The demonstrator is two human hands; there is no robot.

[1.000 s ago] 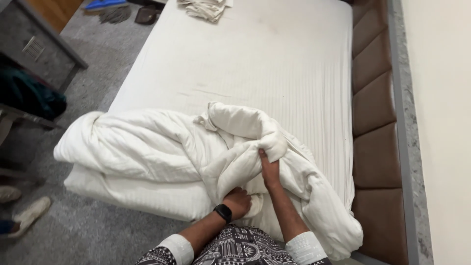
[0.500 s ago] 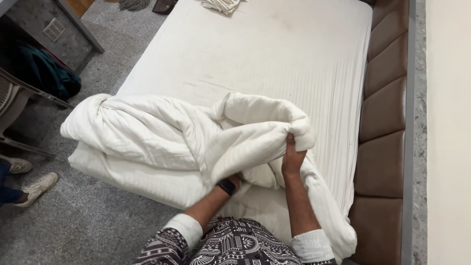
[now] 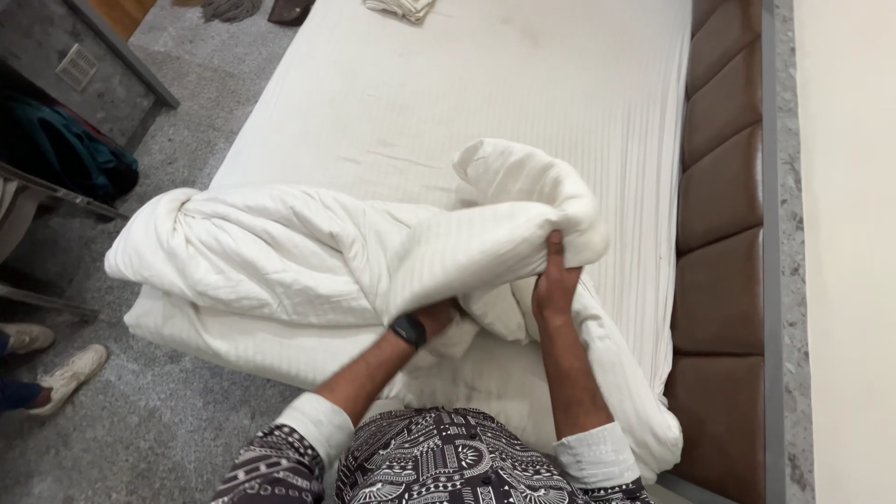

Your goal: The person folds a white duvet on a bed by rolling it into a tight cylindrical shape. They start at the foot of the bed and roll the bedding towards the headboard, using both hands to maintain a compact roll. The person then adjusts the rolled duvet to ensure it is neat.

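Nearest the camera are the person's patterned shirt (image 3: 439, 462) and two rolled white cuffs, with both forearms reaching away over the near edge of the bed. The left hand (image 3: 437, 317), with a dark watch (image 3: 408, 330) on its wrist, pushes in under a fold of the white duvet (image 3: 308, 252); the cloth covers its fingers, so I cannot tell whether they are clenched or loose, though the hand seems buried in the bedding. The right hand (image 3: 554, 285) is raised just right of it, fingers closed around a bunched edge of the duvet, thumb side toward the camera, holding that edge up off the bed.

The duvet lies in a crumpled heap across the near part of the mattress (image 3: 448, 84). Its bulk spreads left and hangs over the left edge of the bed, while a rounded lump rises above the right hand, and a tail of it trails down on the near right beside the brown padded headboard (image 3: 723, 205).

Beyond the heap the striped white sheet on the mattress stretches flat to the far end, where a small crumpled white cloth (image 3: 399, 7) rests. On the grey carpet at the near left stands another person's foot in a pale shoe (image 3: 70, 373). Farther left is a dark table (image 3: 75, 65) with dark green fabric (image 3: 70, 154) beneath it.
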